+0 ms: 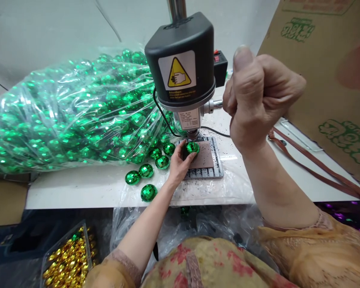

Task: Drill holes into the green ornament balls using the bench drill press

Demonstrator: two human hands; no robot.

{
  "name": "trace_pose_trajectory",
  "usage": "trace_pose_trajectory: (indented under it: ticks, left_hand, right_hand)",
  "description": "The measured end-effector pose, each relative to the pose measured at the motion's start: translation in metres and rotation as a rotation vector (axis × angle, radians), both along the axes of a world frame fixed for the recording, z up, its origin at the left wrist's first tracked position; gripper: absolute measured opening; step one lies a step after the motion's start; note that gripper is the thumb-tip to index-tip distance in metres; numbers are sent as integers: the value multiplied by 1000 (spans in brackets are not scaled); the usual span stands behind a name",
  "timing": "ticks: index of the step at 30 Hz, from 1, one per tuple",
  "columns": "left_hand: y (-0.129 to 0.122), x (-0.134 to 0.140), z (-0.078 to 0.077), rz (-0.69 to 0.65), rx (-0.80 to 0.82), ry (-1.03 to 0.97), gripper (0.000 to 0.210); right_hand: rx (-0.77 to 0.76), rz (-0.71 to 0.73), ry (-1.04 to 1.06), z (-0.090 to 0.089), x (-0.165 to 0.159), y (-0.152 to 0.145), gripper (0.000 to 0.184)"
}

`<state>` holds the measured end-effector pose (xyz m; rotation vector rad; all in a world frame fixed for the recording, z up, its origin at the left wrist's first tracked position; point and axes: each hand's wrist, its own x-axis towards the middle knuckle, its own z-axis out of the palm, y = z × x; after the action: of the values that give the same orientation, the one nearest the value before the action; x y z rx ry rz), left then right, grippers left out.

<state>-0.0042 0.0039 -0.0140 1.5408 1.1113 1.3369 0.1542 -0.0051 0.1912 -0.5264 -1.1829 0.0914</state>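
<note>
Head view: a person works at a white tabletop (87,192), both hands at a black drill press (180,44). The left hand (181,162) pinches a shiny green faceted ball (193,147) between thumb and fingers. That ball sits just beneath the machine's chuck (193,134), over a brownish square pad (207,158) on the grey slotted base plate (219,168). The right hand (255,96) is raised and curled into a fist where a metal lever (217,105) runs into it; it appears to grip the lever, whose end is hidden.

The step in hand looks like lining the ball up for drilling. The next move would seem to call for a steady ball, fingertips clear of the chuck, and a measured pull on the lever.

To the left, six loose green balls (149,193) lie near the base plate, beside a large clear plastic bag (69,116) packed with more.

On the machine's front, a white sticker (177,70) shows a yellow warning triangle with a hand symbol; beneath it, "Attention:" is legible, the smaller lines not reliably so. A lower white label (189,119) carries tiny print, too small to read. At right, a cardboard carton (327,92) bears green outlined lettering that I cannot make out; no brand is readable.
</note>
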Motion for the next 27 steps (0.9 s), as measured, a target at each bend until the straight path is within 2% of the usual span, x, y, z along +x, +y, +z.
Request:
trace_pose_trajectory:
  ticks: [6, 13, 18, 23, 27]
  left_hand:
    - [-3, 5, 5, -40, 19, 77, 62]
    - [-12, 9, 12, -54, 18, 49, 58]
    - [-12, 9, 13, -53, 1, 34, 58]
    - [-13, 10, 14, -58, -2, 28, 58]
    - [-14, 10, 17, -55, -2, 25, 57]
  right_hand:
    - [-58, -46, -1, 0, -1, 0, 56]
    - [-20, -5, 20, -1, 0, 1, 54]
    - [22, 42, 56, -10, -2, -2, 51]
    - [150, 47, 72, -21, -3, -1, 53]
    - [132, 10, 40, -28, -1, 1, 56]
